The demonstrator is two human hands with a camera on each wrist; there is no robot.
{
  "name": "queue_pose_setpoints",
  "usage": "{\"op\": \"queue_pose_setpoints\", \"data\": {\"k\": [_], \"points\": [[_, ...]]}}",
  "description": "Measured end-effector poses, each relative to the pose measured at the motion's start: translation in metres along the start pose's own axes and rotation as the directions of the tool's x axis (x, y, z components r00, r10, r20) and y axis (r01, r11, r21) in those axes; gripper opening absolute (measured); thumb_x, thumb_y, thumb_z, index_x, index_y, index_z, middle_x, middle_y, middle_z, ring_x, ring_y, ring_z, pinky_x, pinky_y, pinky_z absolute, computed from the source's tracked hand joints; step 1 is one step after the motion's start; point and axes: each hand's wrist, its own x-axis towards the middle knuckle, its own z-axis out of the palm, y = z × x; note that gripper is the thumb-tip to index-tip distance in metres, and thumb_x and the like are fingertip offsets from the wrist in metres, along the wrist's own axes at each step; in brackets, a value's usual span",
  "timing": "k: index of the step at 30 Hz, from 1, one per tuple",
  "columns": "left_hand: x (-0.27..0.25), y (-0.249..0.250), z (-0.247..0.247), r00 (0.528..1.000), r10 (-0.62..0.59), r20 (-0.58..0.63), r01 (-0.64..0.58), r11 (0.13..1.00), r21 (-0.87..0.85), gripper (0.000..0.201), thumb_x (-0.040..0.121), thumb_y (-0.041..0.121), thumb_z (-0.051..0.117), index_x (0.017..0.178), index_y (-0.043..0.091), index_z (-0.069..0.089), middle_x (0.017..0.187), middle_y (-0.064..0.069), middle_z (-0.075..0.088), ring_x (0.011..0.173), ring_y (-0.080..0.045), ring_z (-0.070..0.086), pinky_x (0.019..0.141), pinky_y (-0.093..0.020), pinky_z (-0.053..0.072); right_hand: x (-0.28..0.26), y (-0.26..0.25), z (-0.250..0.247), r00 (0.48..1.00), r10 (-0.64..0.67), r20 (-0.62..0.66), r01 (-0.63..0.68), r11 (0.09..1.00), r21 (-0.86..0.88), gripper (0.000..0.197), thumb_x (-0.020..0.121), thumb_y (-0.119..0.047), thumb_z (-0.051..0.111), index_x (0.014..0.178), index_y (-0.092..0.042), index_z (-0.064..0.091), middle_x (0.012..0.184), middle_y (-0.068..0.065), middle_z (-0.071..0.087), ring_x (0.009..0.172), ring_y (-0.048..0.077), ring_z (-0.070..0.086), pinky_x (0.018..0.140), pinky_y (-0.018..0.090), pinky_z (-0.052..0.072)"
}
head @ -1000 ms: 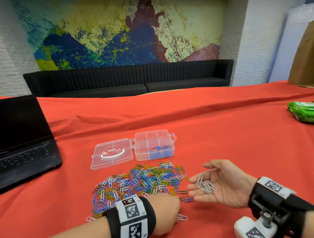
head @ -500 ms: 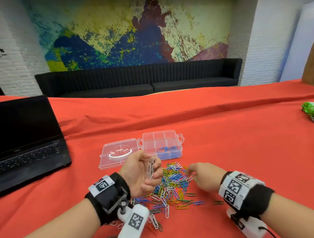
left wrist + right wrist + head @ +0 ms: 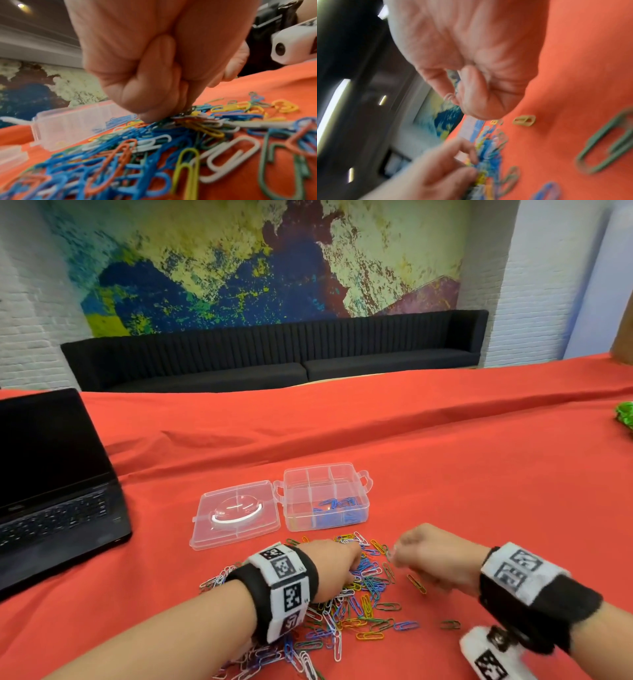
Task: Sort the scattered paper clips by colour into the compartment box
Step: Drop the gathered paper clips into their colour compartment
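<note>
head view overhead, wrist views close, sharing paper clips (image 3: 356, 594)

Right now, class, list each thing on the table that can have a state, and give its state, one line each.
compartment box: open, blue clips in a near compartment
lid: swung flat to the left
laptop: open, screen dark
paper clips: mixed colours, scattered, unsorted
left hand: fingers curled, down in the pile
right hand: blurred, fingers curled
</note>
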Motion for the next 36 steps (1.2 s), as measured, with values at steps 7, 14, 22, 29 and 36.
{"op": "queue_pose_setpoints", "data": {"k": [7,14,22,29,36], "points": [[0.006,-0.017,-0.007,0.999,0.001,-0.054,-0.017,0.956,-0.293,0.009,0.096,0.02,0.045,0.092,0.019,0.053,0.081,0.0,0.057,0.068,-0.015,0.05,0.063,-0.025,0.045,0.004,-0.011,-0.007,0.978,0.081,0.193,-0.181,0.787,0.589,0.019,0.084,-0.014,0.04,0.069,-0.014,0.052,0.057,0.0,0.04,0.037,0.009,0.024,0.033,0.011,0.016],[-0.007,-0.036,-0.004,0.991,-0.092,0.097,0.114,0.194,-0.974,0.021,0.099,0.015,0.047,0.079,0.02,0.045,0.048,0.007,0.024,0.035,-0.005,0.017,0.035,-0.006,0.016,0.02,-0.02,0.018,0.963,-0.267,-0.04,0.189,0.772,-0.607,0.012,0.082,-0.024,0.065,0.088,-0.02,0.074,0.065,-0.01,0.061,0.068,0.009,0.056,0.058,0.018,0.038],[-0.012,-0.048,-0.014,0.986,0.076,0.15,0.167,-0.359,-0.918,0.023,0.085,0.022,0.034,0.065,0.016,0.042,0.054,0.002,0.022,0.039,-0.008,0.016,0.034,-0.009,0.012,0.01,-0.005,0.003,0.991,-0.134,-0.014,0.121,0.929,-0.349,0.019,0.088,-0.019,0.056,0.072,-0.01,0.06,0.055,0.008,0.053,0.045,0.012,0.037,0.042,0.019,0.031],[0.011,-0.034,-0.013,0.995,-0.098,0.01,0.073,0.662,-0.746,0.024,0.099,0.034,0.044,0.083,0.018,0.053,0.057,0.009,0.044,0.047,-0.009,0.036,0.043,-0.02,0.03,0.014,-0.014,-0.026,0.972,-0.007,0.233,-0.203,0.47,0.859,0.011,0.069,-0.013,0.035,0.067,-0.011,0.045,0.063,0.008,0.041,0.038,0.011,0.026,0.034,0.009,0.019],[0.029,-0.032,-0.019,0.998,0.018,-0.06,-0.034,0.961,-0.274,0.011,0.095,0.024,0.05,0.1,0.018,0.058,0.089,0.002,0.053,0.083,-0.016,0.049,0.072,-0.024,0.036,0.055,-0.018,-0.005,0.981,-0.146,-0.128,0.107,0.956,-0.274,0.02,0.087,-0.013,0.053,0.089,-0.012,0.072,0.049,-0.006,0.055,0.041,0.007,0.044,0.042,0.019,0.037]]}}
